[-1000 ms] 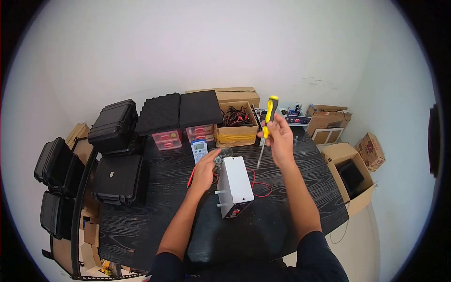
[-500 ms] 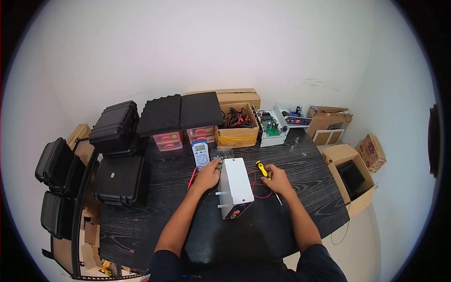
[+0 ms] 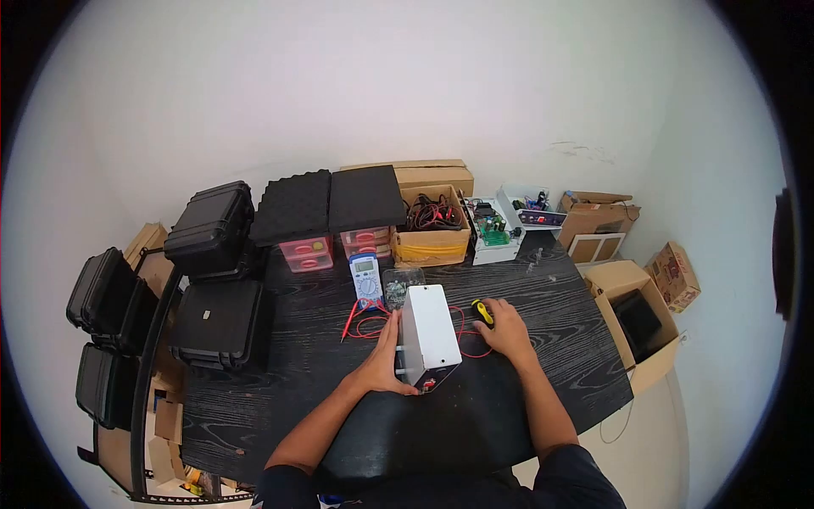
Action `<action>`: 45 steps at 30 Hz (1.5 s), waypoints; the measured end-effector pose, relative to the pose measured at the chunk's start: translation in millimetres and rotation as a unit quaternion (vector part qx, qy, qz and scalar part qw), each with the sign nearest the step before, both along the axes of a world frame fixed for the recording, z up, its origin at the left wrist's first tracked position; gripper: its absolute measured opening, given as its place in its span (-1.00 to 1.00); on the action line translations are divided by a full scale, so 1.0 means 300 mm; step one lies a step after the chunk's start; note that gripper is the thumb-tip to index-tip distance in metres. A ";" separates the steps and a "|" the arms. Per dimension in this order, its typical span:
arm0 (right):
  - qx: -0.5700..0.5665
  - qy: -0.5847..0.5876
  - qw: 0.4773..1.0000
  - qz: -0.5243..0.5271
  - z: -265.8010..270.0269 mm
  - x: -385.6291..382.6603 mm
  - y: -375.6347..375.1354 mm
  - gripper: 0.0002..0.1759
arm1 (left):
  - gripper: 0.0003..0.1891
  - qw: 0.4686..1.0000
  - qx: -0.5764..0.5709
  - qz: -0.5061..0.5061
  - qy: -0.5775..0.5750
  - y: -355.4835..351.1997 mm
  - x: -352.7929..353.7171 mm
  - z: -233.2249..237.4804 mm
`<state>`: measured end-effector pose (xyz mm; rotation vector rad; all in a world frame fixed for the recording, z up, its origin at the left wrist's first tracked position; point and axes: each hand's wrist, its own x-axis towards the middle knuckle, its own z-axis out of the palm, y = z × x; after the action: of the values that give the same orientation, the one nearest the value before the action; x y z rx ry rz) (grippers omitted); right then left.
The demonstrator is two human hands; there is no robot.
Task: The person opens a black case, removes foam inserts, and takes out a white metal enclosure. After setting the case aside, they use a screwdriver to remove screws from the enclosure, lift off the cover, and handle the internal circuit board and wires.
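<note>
Left hand [image 3: 380, 366]: fingers spread against white case [image 3: 434, 327];
Right hand [image 3: 507, 329]: right of case, at screwdriver [image 3: 482, 311]; cannot tell fingers' grip.

1. I see bare worktop [image 3: 572, 331] right of the right hand [image 3: 504, 329], a wide passage toward that edge.
2. Between the hands, the upright white box [image 3: 436, 327] blocks any straight crossing; the left hand [image 3: 379, 366] touches its side.
3. In the gap right of the box, I must clear a looped red lead [image 3: 473, 355] and the screwdriver [image 3: 483, 312].
4. Behind the box, the parts tray [image 3: 404, 280] and multimeter [image 3: 365, 273] crowd the left.
5. I find room near the front edge, between the forearms.
6. A black case [image 3: 216, 321] bounds the far left.
</note>
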<state>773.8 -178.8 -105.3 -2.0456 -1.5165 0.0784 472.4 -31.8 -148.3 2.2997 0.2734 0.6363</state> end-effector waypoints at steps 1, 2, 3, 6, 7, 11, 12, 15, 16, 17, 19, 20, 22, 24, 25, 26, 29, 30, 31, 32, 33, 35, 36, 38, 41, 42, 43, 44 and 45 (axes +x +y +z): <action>0.020 0.044 0.998 0.039 0.015 -0.007 0.008 -0.29 | 0.85 1.000 -0.011 0.001 -0.003 -0.005 0.002 0.000; 0.041 0.088 0.992 0.078 0.027 -0.019 0.012 -0.26 | 0.82 1.000 -0.014 0.002 -0.011 -0.005 0.007 0.001; 0.044 0.222 0.967 0.117 0.044 -0.046 0.009 -0.23 | 0.79 1.000 -0.019 0.003 -0.018 -0.010 0.011 0.011; 0.049 0.474 0.849 0.229 0.123 -0.134 -0.014 -0.16 | 0.72 0.999 -0.017 0.019 -0.032 -0.043 0.020 0.064; 0.066 0.462 0.855 0.225 0.136 -0.146 -0.016 -0.12 | 0.70 0.999 -0.014 0.027 -0.036 -0.057 0.020 0.096; 0.088 0.472 0.855 0.195 0.123 -0.150 -0.014 -0.15 | 0.59 0.996 0.081 0.042 0.011 -0.103 -0.023 0.250; 0.063 0.491 0.851 0.175 0.118 -0.148 -0.017 -0.21 | 0.55 0.991 0.124 0.039 0.022 -0.105 -0.036 0.283; 0.023 0.487 0.859 0.153 0.000 -0.142 0.009 -0.32 | 0.47 0.980 0.172 0.044 0.091 -0.133 -0.076 0.363; 0.019 0.473 0.866 0.159 -0.038 -0.157 0.019 -0.32 | 0.45 0.976 0.175 0.047 0.120 -0.139 -0.085 0.376; 0.015 0.459 0.873 0.164 -0.074 -0.166 0.022 -0.32 | 0.45 0.971 0.185 0.053 0.141 -0.140 -0.093 0.378; -0.010 0.412 0.898 0.153 -0.081 -0.201 0.026 -0.33 | 0.46 0.960 0.204 0.061 0.183 -0.142 -0.106 0.376; -0.023 0.406 0.900 0.155 -0.084 -0.215 0.028 -0.33 | 0.45 0.956 0.213 0.065 0.192 -0.144 -0.110 0.376; -0.051 0.376 0.912 0.153 -0.049 -0.248 0.025 -0.32 | 0.44 0.948 0.230 0.075 0.209 -0.148 -0.117 0.379; -0.061 0.324 0.932 0.151 -0.045 -0.263 0.029 -0.29 | 0.44 0.947 0.224 0.073 0.218 -0.144 -0.121 0.366; -0.065 0.297 0.941 0.150 -0.044 -0.266 0.031 -0.27 | 0.44 0.947 0.221 0.072 0.221 -0.141 -0.123 0.356; -0.077 0.284 0.944 0.151 -0.049 -0.266 0.036 -0.26 | 0.44 0.947 0.222 0.071 0.221 -0.139 -0.125 0.343; -0.093 0.245 0.953 0.154 -0.067 -0.262 0.049 -0.22 | 0.46 0.945 0.216 0.071 0.233 -0.138 -0.127 0.322; -0.084 0.231 0.957 0.156 -0.068 -0.263 0.049 -0.21 | 0.46 0.944 0.209 0.075 0.246 -0.141 -0.125 0.324; -0.076 0.218 0.960 0.158 -0.068 -0.263 0.050 -0.21 | 0.46 0.941 0.202 0.078 0.259 -0.142 -0.124 0.324; -0.068 0.197 0.964 0.163 -0.068 -0.264 0.048 -0.17 | 0.48 0.943 0.196 0.076 0.257 -0.141 -0.124 0.319; -0.060 0.177 0.968 0.168 -0.062 -0.268 0.047 -0.14 | 0.50 0.945 0.190 0.074 0.255 -0.137 -0.124 0.310; -0.037 0.117 0.974 0.192 -0.048 -0.279 0.045 -0.02 | 0.51 0.945 0.189 0.071 0.257 -0.130 -0.126 0.299; -0.024 0.077 0.975 0.209 -0.026 -0.295 0.038 0.07 | 0.50 0.943 0.193 0.068 0.262 -0.129 -0.127 0.295; -0.038 0.001 0.967 0.253 0.015 -0.328 0.035 0.24 | 0.47 0.944 0.190 0.061 0.262 -0.124 -0.131 0.298; -0.119 -0.095 0.938 0.311 0.070 -0.403 0.044 0.46 | 0.36 0.957 0.159 0.054 0.237 -0.103 -0.135 0.306; -0.140 -0.120 0.930 0.317 0.090 -0.436 0.052 0.51 | 0.32 0.963 0.146 0.056 0.221 -0.085 -0.132 0.297; -0.160 -0.144 0.922 0.323 0.102 -0.462 0.063 0.55 | 0.27 0.968 0.133 0.059 0.205 -0.072 -0.130 0.300; -0.159 -0.132 0.919 0.337 0.097 -0.476 0.080 0.57 | 0.09 0.977 0.120 0.052 0.169 -0.064 -0.130 0.308; -0.153 -0.143 0.917 0.340 0.082 -0.494 0.090 0.55 | 0.05 0.981 0.117 0.049 0.148 -0.055 -0.129 0.297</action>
<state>625.5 -151.6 -80.6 -1.6944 -2.4839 0.3144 433.7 -48.2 -59.2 2.6222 0.4763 0.3877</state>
